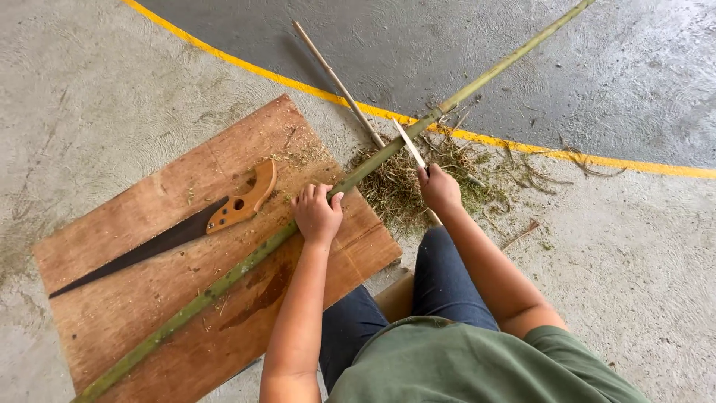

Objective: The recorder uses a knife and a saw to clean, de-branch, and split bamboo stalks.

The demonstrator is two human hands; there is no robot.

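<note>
Two hands working: my left hand (316, 215) is clamping its grip around the bamboo pole (246, 265), my right hand (438, 189) is pinching a knife (410, 145) against it, saw (175, 235) lying left.

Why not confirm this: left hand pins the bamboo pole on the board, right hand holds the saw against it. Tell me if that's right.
Wrong in one respect. The right hand holds a knife against the bamboo pole, not the saw, which lies untouched on the board. The left hand does pin the pole there. The head view shows it.
</note>
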